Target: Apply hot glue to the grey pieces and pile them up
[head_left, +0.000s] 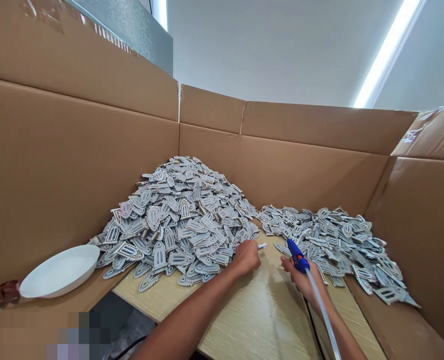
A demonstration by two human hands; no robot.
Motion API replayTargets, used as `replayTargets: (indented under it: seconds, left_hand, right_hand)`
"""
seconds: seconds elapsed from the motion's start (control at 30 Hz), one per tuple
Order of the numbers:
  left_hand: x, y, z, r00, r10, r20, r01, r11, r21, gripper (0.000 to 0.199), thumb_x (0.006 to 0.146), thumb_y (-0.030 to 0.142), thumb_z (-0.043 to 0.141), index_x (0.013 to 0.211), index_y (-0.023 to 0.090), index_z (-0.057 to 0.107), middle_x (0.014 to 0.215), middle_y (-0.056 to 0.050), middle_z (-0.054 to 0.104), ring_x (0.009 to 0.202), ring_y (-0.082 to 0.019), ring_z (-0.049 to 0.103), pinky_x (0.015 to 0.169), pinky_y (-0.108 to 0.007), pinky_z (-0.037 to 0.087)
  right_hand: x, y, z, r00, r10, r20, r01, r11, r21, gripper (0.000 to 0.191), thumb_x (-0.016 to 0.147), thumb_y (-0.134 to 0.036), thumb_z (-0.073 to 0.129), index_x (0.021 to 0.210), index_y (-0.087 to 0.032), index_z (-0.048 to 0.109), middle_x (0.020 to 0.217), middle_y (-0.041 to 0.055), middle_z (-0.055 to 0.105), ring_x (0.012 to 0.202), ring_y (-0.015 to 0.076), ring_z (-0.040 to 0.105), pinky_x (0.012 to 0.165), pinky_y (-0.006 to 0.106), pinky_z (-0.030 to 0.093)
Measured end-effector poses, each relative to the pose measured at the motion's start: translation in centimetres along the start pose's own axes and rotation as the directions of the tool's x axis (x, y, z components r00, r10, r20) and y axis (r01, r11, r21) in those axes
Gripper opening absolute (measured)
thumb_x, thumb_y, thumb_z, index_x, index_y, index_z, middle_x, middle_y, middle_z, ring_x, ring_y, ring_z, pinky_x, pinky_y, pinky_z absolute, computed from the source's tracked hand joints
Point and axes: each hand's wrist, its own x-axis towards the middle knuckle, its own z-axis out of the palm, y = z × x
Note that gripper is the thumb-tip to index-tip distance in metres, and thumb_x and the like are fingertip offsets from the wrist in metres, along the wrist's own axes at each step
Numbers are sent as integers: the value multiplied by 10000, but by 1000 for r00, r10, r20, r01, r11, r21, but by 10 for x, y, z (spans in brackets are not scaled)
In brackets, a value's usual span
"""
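My right hand point(305, 281) is wrapped round a blue hot glue gun point(297, 255), with a long translucent glue stick point(321, 305) running out of its back. To its left, over the table, my left hand point(247, 257) is closed, and a small whitish piece point(262, 246) sticks out past the fingers; most of it is hidden. A tall heap of grey pointed window-shaped pieces point(184, 220) lies beside my left hand. Beyond and right of the glue gun spreads a lower pile of similar pieces point(330, 240).
Cardboard walls point(300, 170) enclose the light wooden table point(255, 310) at the back and sides. A white oval bowl point(59, 275) stands at the left by a dark reddish item point(9, 292). A black cord point(312, 325) hangs below my right hand.
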Motion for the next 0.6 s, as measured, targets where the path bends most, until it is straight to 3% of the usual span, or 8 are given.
replayTargets:
  seconds: [0.2,0.43,0.53,0.6]
  left_hand:
    - [2,2,-3,1000,19,19,-19,1000,13,244,699,56,670,930,126,700,1101,-218,706,1059,-355,661,852,-372,498]
    - [5,1,-1,998,50,41,-49,999,-14,165,666,55,665,798,147,698,937,-162,728,941,-321,675,789,-348,492]
    - [2,2,8,994,114,-7,-112,962,-250,115,703,117,672,813,143,696,841,-103,703,878,-266,647,761,-314,480]
    - [0,5,13,977,211,-12,-188,841,-508,138,711,163,701,847,138,695,770,-52,671,812,-215,608,720,-282,468]
  right_hand:
    - [1,5,1,1000,1,9,-1,1000,-6,449,731,-645,615,632,-210,562,601,45,665,503,172,550,497,284,390]
    - [0,3,1,1000,-4,-9,4,999,-46,452,732,-645,598,595,-217,555,543,13,598,478,154,490,505,285,379]
    - [-2,-1,2,999,-29,-18,28,999,-36,451,722,-644,617,586,-220,550,504,-9,538,486,155,479,503,279,367]
    - [-4,-5,2,998,-59,4,59,998,-3,443,701,-646,642,618,-216,577,505,-16,525,499,161,486,499,274,364]
